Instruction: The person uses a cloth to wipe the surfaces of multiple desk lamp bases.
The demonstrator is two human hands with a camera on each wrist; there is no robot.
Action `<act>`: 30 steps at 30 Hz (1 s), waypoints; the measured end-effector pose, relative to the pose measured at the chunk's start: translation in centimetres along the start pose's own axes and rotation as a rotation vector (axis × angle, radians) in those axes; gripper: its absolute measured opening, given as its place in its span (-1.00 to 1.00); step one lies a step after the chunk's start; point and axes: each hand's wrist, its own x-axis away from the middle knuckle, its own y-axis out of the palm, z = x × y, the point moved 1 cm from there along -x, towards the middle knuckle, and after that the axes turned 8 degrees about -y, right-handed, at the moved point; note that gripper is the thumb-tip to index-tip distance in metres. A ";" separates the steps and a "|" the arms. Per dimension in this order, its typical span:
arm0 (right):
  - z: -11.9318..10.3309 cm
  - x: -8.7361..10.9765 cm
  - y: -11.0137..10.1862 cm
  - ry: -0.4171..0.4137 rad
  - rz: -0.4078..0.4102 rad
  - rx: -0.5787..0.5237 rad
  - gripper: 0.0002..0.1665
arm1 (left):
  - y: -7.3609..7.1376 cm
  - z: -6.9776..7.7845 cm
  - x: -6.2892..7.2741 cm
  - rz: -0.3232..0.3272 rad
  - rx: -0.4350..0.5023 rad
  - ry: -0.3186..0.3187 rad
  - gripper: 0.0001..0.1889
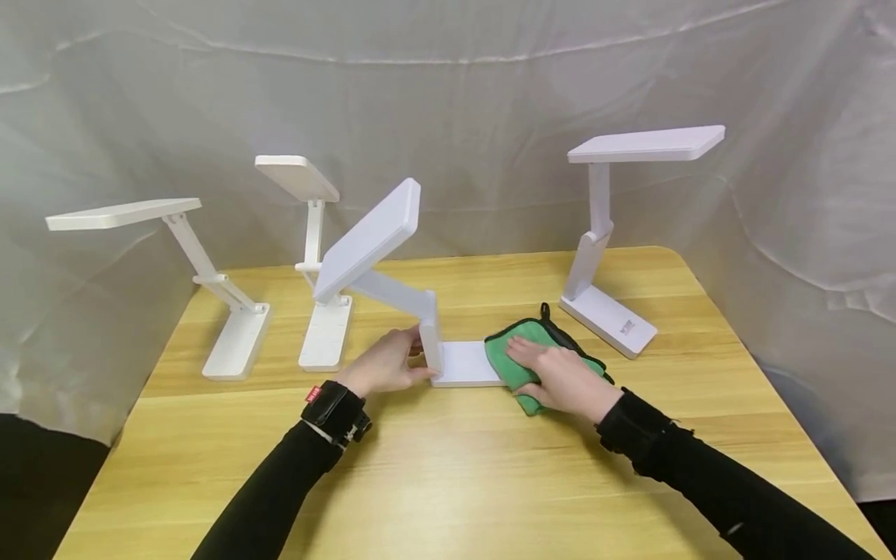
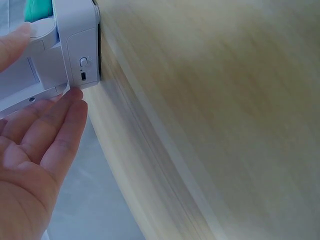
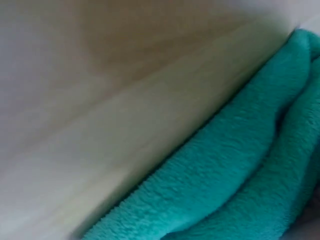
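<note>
Head view: held lamp (image 1: 465, 363) sits left of logo lamp (image 1: 607, 317), upright (image 1: 430, 346) pinched by left hand (image 1: 385, 362), thumb opposite fingers. Right hand (image 1: 563, 381), fingers fairly straight, presses green cloth (image 1: 502, 360), also left of logo lamp.

Table (image 1: 462, 474): pale glare at near middle, soft shadows beside the sleeves (image 1: 280, 486)
Curtain (image 1: 448, 117): light sheen along creases
Head view: bright, mostly sharp
Left wrist view: cool, hazy, table grain soft
Right wrist view: dimmer, table blurred, cloth (image 3: 225, 160) pile clearer
</note>
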 end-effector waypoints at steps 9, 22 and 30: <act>0.1 0.2 0.1 -0.020 0.043 0.094 -0.31 | 0.1 0.1 -0.1 0.021 -0.023 0.025 -0.60; 0.5 -1.0 0.1 0.014 -0.053 0.026 -0.01 | -0.2 0.0 0.1 0.030 -0.016 0.027 -0.58; -0.2 -0.1 0.1 -0.041 0.053 0.089 -0.39 | -0.1 0.0 0.0 0.031 -0.024 0.024 -0.54</act>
